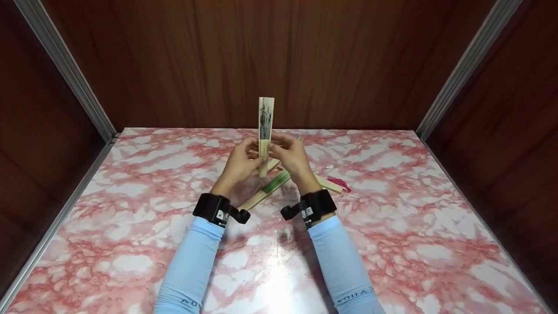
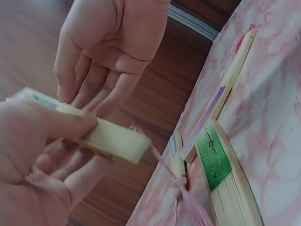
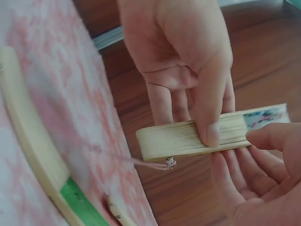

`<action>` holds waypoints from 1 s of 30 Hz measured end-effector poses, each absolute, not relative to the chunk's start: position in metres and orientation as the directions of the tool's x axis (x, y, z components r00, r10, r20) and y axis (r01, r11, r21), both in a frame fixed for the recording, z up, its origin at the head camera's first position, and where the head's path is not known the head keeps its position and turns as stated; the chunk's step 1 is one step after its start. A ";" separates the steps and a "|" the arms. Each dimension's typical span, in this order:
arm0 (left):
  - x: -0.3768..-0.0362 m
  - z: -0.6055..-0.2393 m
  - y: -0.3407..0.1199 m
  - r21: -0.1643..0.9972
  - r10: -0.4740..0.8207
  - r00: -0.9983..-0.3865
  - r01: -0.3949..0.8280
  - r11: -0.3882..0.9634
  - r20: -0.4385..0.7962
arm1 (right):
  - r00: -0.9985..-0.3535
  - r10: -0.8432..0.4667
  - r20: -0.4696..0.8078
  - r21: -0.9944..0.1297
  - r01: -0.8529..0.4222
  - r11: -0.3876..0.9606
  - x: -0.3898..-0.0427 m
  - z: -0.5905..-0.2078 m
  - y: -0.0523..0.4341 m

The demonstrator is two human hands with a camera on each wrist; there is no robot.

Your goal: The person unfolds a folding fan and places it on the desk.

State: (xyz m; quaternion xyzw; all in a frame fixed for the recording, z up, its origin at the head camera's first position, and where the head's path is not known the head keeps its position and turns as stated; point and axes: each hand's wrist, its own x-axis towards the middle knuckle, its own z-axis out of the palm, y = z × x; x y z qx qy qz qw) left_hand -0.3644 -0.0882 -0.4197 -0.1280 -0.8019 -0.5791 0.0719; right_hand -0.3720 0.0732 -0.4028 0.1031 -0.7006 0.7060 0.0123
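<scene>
Fingers (image 1: 255, 146) of both hands are wrapped around the lower end of a closed folding fan (image 1: 265, 126), which stands pretty much upright dead center in the head view, just above the middle of the pink marble table (image 1: 392, 244). The left hand (image 1: 239, 165) sits on the fan's left side and the right hand (image 1: 293, 158) on its right, both curled and gripping the bamboo end. Under the hands, flat on the table, lie a couple more closed fans: a green fan (image 1: 268, 188) angling toward lower left, and another fan (image 1: 328, 184) poking out to the right with a pink tassel (image 1: 340, 183) at its tip.

Left wrist view: the left hand (image 2: 33, 165) fills the lower left, thumb (image 2: 66, 123) pressed along the top of the folded fan (image 2: 110, 139) with the other fingers curled beneath, so it's a firm pinch. The right hand (image 2: 106, 52) hangs from the upper part of the frame, fingers fairly straight and resting against the fan's far side. A pinkish cord (image 2: 164, 165) trails off the fan's end toward the lower right, where the green fan (image 2: 216, 157) lies on the table.

Right wrist view: the fan (image 3: 197, 136) runs across the middle. The left hand (image 3: 183, 52) comes down from the top, thumb clamped over the fan's edge, fingers behind it. The right hand (image 3: 256, 188) is at lower right, fingers loosely curled under the fan and touching it. The green fan (image 3: 80, 197) shows at lower left.
</scene>
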 end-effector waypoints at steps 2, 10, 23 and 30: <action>-0.363 -0.417 -0.088 0.910 0.146 -0.951 0.303 0.281 0.272 | -0.977 -0.116 0.177 -0.984 -0.173 -0.044 -0.372 -0.401 0.078; -0.359 -0.413 -0.092 0.929 0.135 -0.953 0.297 0.222 0.273 | -0.954 -0.171 0.246 -0.969 -0.245 -0.024 -0.374 -0.400 0.085; -0.357 -0.421 -0.083 0.949 0.091 -0.971 0.236 0.209 0.222 | -0.971 -0.159 0.180 -0.983 -0.181 -0.008 -0.374 -0.401 0.099; -0.354 -0.423 -0.080 0.954 0.087 -0.975 0.217 0.209 0.203 | -0.975 -0.187 0.118 -0.993 -0.113 -0.039 -0.374 -0.398 0.104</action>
